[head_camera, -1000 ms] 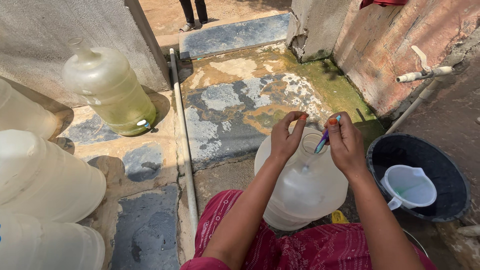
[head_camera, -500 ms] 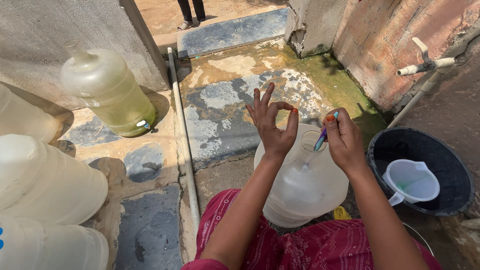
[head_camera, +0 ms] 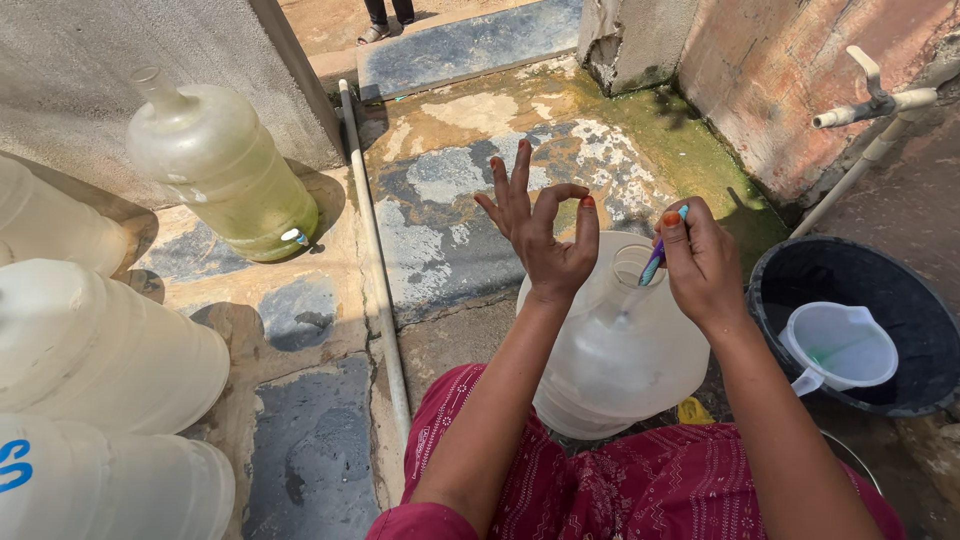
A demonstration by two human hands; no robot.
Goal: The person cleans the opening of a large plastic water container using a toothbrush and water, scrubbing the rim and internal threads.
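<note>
Jug being worked: large translucent water jug (head_camera: 615,350) stands upright between the person's knees, on wet stone beside the black tub (head_camera: 900,395); its open neck faces up.
Other jugs: one tilted jug with greenish water (head_camera: 225,165) leans at the grey wall, well apart; three more lie stacked at the left edge (head_camera: 95,350).
Black tub: just right of the jug, holding a white plastic mug (head_camera: 840,345) with a little green-tinted water.
Right hand: right hand (head_camera: 700,260) is closed on a slim blue brush-like handle (head_camera: 655,260), whose lower end goes down into the neck.
Left hand: left hand (head_camera: 540,225) is raised above the jug's shoulder, holding nothing, thumb and forefinger curved toward each other, the other fingers spread.
Doing it well, as I judge: settle the free hand on the jug's shoulder so it does not rock; keep the handle near upright so the tip reaches the inner wall; grip it firmly, since a dropped tool would be hard to fish out.
Risk: the slimy green floor (head_camera: 640,150) may let the jug slide.
</note>
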